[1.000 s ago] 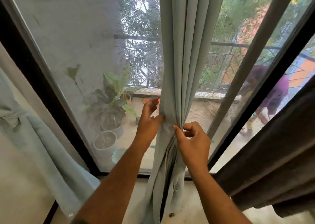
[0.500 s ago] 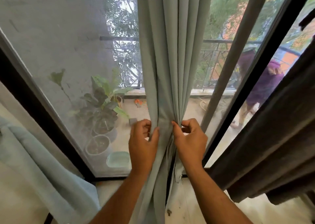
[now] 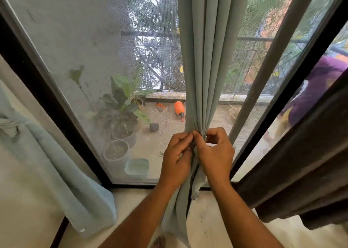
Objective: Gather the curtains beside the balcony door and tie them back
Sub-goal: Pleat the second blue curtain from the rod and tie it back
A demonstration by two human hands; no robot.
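Note:
A pale grey-green curtain (image 3: pixel 203 59) hangs in folds in front of the balcony door's mesh screen (image 3: pixel 90 63). My left hand (image 3: pixel 176 157) and my right hand (image 3: pixel 216 153) meet at its gathered waist, and each pinches the bunched fabric with curled fingers. Below my hands the cloth falls loose to the floor. A second pale curtain (image 3: pixel 49 163) hangs at the left wall. A dark brown curtain (image 3: pixel 301 163) hangs at the right.
The black door frame (image 3: pixel 50 106) slants along the left, and a grey sliding-door post (image 3: pixel 263 74) rises on the right. Outside on the balcony stand potted plants (image 3: pixel 120 119), a green tub (image 3: pixel 137 167) and an orange object (image 3: pixel 179 108). A person in purple (image 3: pixel 318 89) is out there at the right.
My left hand has slid right across the folds to meet my right hand, so the curtain is now bunched tighter. The view has shifted and the hands sit lower in it.

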